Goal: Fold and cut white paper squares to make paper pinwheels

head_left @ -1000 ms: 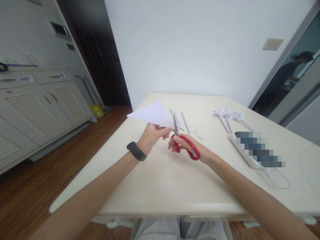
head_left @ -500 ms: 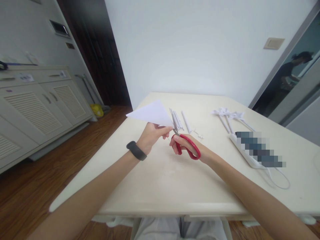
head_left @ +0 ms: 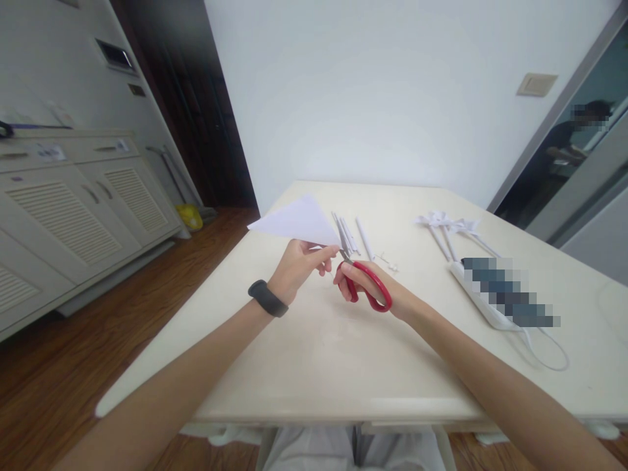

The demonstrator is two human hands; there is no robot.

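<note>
A white triangular sheet of paper [head_left: 299, 222] is pinched along its lower edge by my left hand [head_left: 299, 268], which has a black band at the wrist. My right hand [head_left: 360, 278] grips red-handled scissors [head_left: 375, 288] with its fingers through the loops. The blades point up and away, at the paper's right corner, close to my left fingertips. Whether the blades have the paper between them I cannot tell. Just behind the scissors, several thin white paper sticks [head_left: 349, 235] lie on the table, with another white stick [head_left: 364, 239] to their right.
Small white scraps [head_left: 392, 266] lie beside the sticks on the cream table [head_left: 314, 366]. Several white paper pinwheels [head_left: 444, 222] on sticks rest at the right, behind a white power strip [head_left: 478, 301] with a cable and a pixelated patch. Beyond the doorway at far right stands a person [head_left: 564, 140].
The scissors and my right hand have shifted very slightly upward, and the blades look a little closer together. My left hand and the paper are nearly still.
</note>
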